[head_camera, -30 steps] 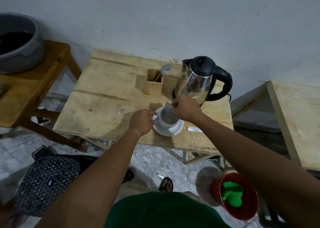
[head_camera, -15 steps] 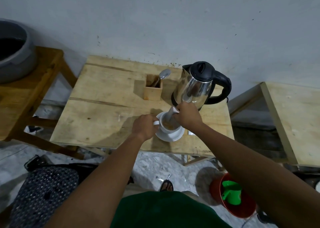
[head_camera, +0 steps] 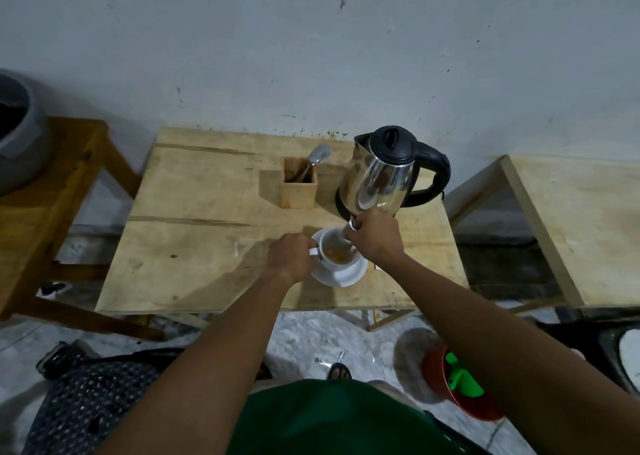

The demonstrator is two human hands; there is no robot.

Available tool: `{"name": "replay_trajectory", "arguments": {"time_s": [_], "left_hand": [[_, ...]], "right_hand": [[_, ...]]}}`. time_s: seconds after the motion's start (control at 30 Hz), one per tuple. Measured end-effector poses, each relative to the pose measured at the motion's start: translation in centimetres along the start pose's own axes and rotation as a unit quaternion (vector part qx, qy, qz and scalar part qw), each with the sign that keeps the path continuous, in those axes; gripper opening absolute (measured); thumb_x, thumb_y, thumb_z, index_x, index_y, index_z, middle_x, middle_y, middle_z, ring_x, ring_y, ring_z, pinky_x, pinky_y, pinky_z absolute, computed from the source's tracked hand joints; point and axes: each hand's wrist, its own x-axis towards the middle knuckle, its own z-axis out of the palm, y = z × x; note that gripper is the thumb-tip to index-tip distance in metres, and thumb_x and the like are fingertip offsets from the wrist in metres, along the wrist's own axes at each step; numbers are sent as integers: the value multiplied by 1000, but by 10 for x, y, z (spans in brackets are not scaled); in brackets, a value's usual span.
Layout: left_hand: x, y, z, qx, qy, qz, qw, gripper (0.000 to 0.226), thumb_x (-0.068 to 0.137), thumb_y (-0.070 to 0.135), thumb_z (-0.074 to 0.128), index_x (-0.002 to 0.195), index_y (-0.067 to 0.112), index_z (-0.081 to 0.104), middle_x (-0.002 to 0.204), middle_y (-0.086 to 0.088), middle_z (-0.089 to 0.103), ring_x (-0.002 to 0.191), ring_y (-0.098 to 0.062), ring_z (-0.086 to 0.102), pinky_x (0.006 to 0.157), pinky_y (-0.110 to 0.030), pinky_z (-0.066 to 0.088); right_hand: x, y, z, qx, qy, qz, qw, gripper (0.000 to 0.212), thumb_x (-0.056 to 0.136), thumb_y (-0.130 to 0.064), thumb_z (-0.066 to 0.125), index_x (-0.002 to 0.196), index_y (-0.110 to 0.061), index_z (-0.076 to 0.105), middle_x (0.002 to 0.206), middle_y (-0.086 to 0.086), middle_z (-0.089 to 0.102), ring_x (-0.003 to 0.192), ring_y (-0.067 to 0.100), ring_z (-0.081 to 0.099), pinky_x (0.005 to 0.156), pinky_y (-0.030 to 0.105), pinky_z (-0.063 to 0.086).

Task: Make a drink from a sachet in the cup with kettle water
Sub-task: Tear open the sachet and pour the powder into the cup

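Note:
A white cup [head_camera: 337, 259] stands on a white saucer [head_camera: 343, 276] near the front of the wooden table [head_camera: 207, 243]. Brownish powder lies inside the cup. My left hand [head_camera: 291, 255] grips the cup's handle. My right hand [head_camera: 375, 236] holds a small sachet [head_camera: 350, 228] tipped over the cup's rim. A steel kettle [head_camera: 381, 177] with a black lid and handle stands just behind the cup. A torn white scrap [head_camera: 378, 267] lies on the table beside my right wrist.
A wooden box [head_camera: 299, 191] with a spoon [head_camera: 317, 157] in it stands left of the kettle. A grey pot [head_camera: 17, 139] sits on a stool at far left. Another wooden table [head_camera: 588, 229] is at right. A red bucket [head_camera: 460, 395] holding a green scoop stands on the floor.
The view has shifted a little. My right hand has kept the sachet over the cup, and more brown powder shows in the cup. My left hand stays on the handle.

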Motion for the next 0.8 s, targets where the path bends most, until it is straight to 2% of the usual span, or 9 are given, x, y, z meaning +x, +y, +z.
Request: {"name": "replay_trajectory", "arguments": {"time_s": [0.13, 0.17, 0.33, 0.4, 0.47, 0.6, 0.73, 0.8], "left_hand": [[0, -1, 0, 12, -1, 10, 1000, 29, 87, 39, 63, 107, 21, 73, 106, -6, 71, 100, -28, 66, 71, -32, 45], [3, -3, 0, 33, -20, 40, 998, 31, 87, 41, 63, 107, 20, 73, 107, -7, 72, 100, -29, 66, 70, -32, 44], [1, 0, 2, 60, -27, 50, 997, 35, 88, 41, 62, 112, 17, 67, 112, -8, 70, 103, -30, 65, 74, -34, 47], [1, -1, 2, 74, -29, 47, 996, 35, 87, 44, 61, 110, 19, 70, 109, -7, 71, 100, -29, 66, 73, -33, 48], [1, 0, 0, 78, -29, 38, 996, 35, 87, 44, 62, 110, 19, 69, 109, -7, 71, 99, -28, 67, 71, -32, 46], [4, 10, -7, 90, -18, 16, 996, 36, 88, 39, 62, 114, 14, 63, 115, -10, 68, 105, -30, 65, 77, -34, 48], [5, 16, -11, 102, -24, -10, 994, 29, 88, 31, 62, 111, 13, 63, 114, -11, 68, 104, -32, 66, 79, -36, 49], [4, 21, -10, 102, -26, -25, 994, 26, 87, 27, 62, 109, 13, 64, 112, -11, 68, 102, -32, 66, 77, -36, 48]], "right_hand": [[-6, -7, 0, -8, -17, 5, 1000, 11, 82, -14, 65, 76, -9, 73, 69, 11, 65, 63, 29, 60, 55, 29, 41], [-16, -5, 5, 0, 8, 40, 999, 11, 82, -14, 64, 77, -9, 73, 70, 10, 64, 64, 30, 61, 56, 30, 42], [-28, -1, 14, -5, 64, 58, 996, 21, 85, -25, 68, 69, -11, 66, 63, 7, 59, 57, 27, 56, 55, 30, 37], [-28, 2, 17, 5, 64, 54, 996, 11, 84, -18, 66, 77, -10, 69, 71, 7, 65, 63, 24, 58, 57, 29, 38], [-27, 3, 21, -3, 59, 58, 997, 13, 83, -16, 64, 86, -12, 76, 77, 8, 69, 70, 26, 63, 60, 29, 40], [-27, 5, 22, 37, 114, 71, 990, 25, 83, -34, 71, 75, -10, 69, 70, 11, 69, 67, 29, 63, 58, 31, 41], [-30, 8, 29, 77, 118, 70, 988, 22, 87, -28, 66, 90, -7, 72, 87, 14, 74, 84, 33, 67, 72, 35, 49], [-32, 12, 30, 109, 108, 72, 986, 21, 85, -24, 64, 92, -6, 72, 90, 15, 75, 87, 36, 67, 77, 37, 50]]}}
